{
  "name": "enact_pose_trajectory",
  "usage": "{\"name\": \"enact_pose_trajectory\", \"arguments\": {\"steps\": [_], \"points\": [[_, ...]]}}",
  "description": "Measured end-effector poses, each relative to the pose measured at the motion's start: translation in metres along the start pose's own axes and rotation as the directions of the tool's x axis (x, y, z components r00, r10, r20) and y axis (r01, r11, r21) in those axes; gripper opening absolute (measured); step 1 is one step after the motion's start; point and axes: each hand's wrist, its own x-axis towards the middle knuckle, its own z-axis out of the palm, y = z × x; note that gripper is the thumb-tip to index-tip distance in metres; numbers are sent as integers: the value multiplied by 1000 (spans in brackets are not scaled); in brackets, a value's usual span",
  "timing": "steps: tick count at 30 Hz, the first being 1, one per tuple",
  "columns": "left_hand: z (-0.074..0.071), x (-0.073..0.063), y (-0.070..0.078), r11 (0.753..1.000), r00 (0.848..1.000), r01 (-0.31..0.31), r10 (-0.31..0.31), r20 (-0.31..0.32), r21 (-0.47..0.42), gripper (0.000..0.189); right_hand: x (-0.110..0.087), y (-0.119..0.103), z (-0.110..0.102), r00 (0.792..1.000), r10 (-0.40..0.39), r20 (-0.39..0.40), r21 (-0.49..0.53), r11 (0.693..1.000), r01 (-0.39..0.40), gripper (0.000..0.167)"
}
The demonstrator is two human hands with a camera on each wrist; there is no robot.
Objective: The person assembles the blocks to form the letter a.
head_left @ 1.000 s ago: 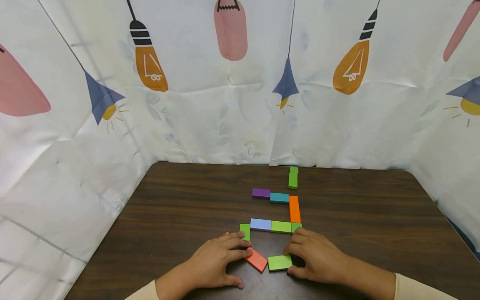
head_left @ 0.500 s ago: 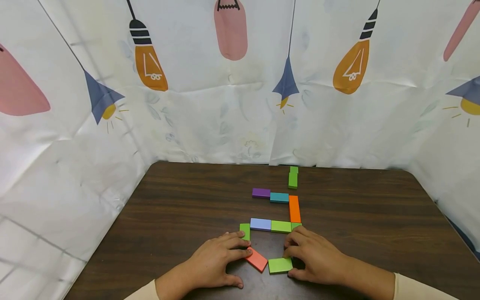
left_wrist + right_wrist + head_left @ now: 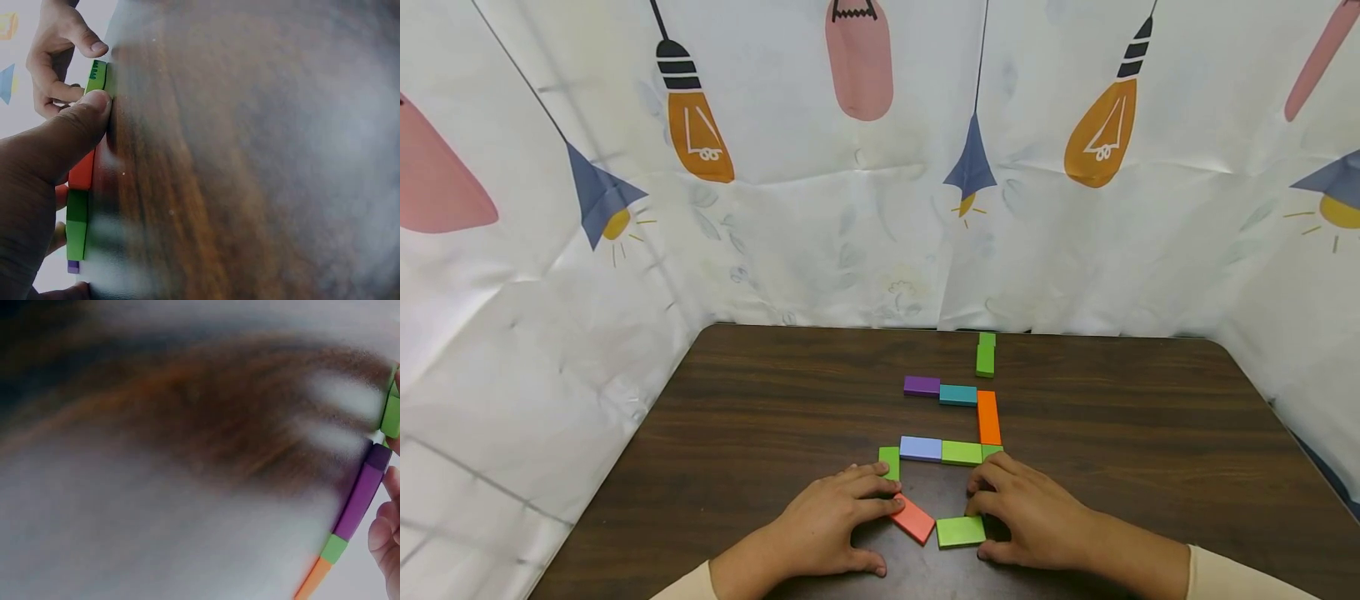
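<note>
My left hand (image 3: 842, 523) lies with spread fingers over a green block (image 3: 890, 460) and a salmon-red block (image 3: 914, 520); its thumb rests apart, nearer me. My right hand (image 3: 1033, 521) holds a lime-green block (image 3: 960, 532) at its right end, forefinger at the far edge and thumb at the near corner. That block's left end sits close to the red block's lower corner. In the left wrist view, dark marks show on the lime-green block's edge (image 3: 95, 72), and the right hand (image 3: 53, 59) is beyond it. The right hand partly hides a darker green block (image 3: 992, 452).
Farther off, a light-blue block (image 3: 921, 448) and another lime block (image 3: 962, 453) form a row. An orange block (image 3: 988, 418), teal block (image 3: 958, 396) and purple block (image 3: 922, 386) continue it. Two green blocks (image 3: 985, 360) stand near the far edge. A printed curtain (image 3: 820, 250) surrounds the brown table (image 3: 760, 392).
Over the last second, the lime-green block at my right hand has shifted slightly towards me, and the right fingers moved with it. My left hand stays where it was.
</note>
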Motion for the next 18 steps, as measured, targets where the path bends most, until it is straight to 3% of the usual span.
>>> {"name": "enact_pose_trajectory", "arguments": {"steps": [9,18], "points": [[0,-1,0,1000,1000,-4,4,-6,0,72,-3,10,-13,994,17,-105,4,1000,-16,33],[-1,0,0,1000,1000,3,-3,12,-13,71,-5,31,-33,981,137,-140,-23,990,-142,41]]}}
